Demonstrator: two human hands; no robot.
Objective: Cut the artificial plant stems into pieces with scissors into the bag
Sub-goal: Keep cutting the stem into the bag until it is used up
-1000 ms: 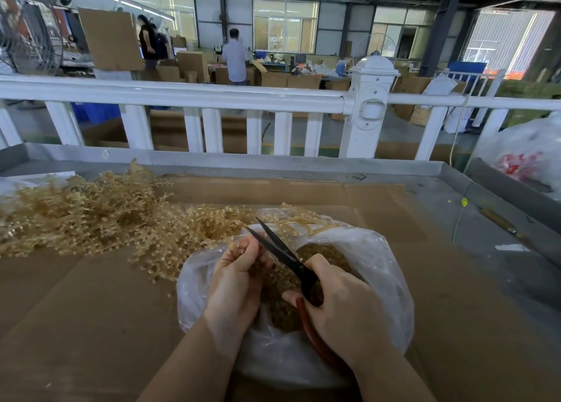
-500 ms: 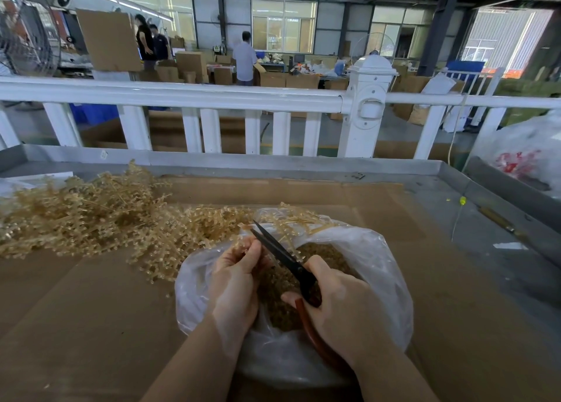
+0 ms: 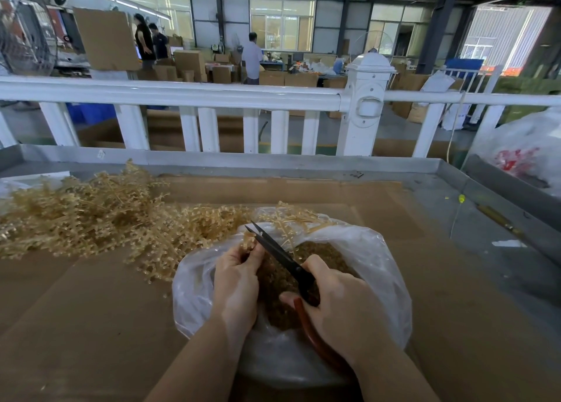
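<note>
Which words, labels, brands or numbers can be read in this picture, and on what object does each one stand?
No text can be read.
Red print on the white plastic sack at the right: too blurred to read.
Small mark on the grey table rim: too small to read.
The scissors, the clear bag and the cardboard boxes behind show no legible label.

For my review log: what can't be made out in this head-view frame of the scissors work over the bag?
- Scissors finger loops: hidden by the right hand.
- Stem the left hand pinches: its held part is covered by fingers.
- Bag near edge and base: hidden by both forearms.
- Plant pile: cut off by the left edge.
</note>
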